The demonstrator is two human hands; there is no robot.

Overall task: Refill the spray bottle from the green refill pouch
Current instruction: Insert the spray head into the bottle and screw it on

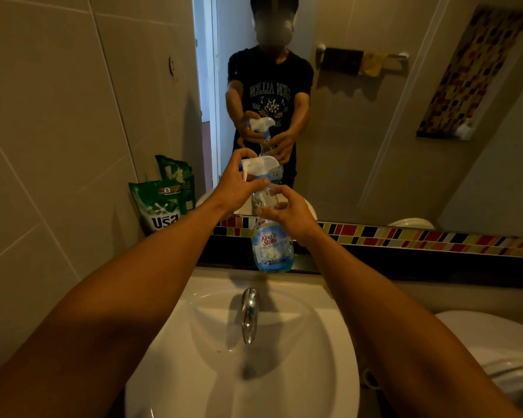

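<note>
From the head view, we see the spray bottle [271,245] standing upright on the dark ledge at the far edge of the sink [194,372], just behind the tap [249,315] and in front of the mirror [375,116]. Our left hand [239,182] is wrapped around the white trigger head [261,167] at the collar, fingers clenched on it. Our right hand [287,212] grasps the clear upper body of the bottle, steadying it.

The green refill pouch [159,206] stands to the left, leaning in the corner against the tiled wall [58,131], well apart from both hands and untouched.

We judge the bottle light: the clear part looks nearly empty, so it would tip easily without the right hand. Its plastic wall is thin and smooth, likely to flex if squeezed hard, so the narrow shoulder is the sound place to hold while the head is twisted off.

The pouch is soft and floppy, and seemingly full, so heavier. We would take it by its upper corner near the spout, supporting the bottom, since a squeeze could send liquid out fast.
</note>
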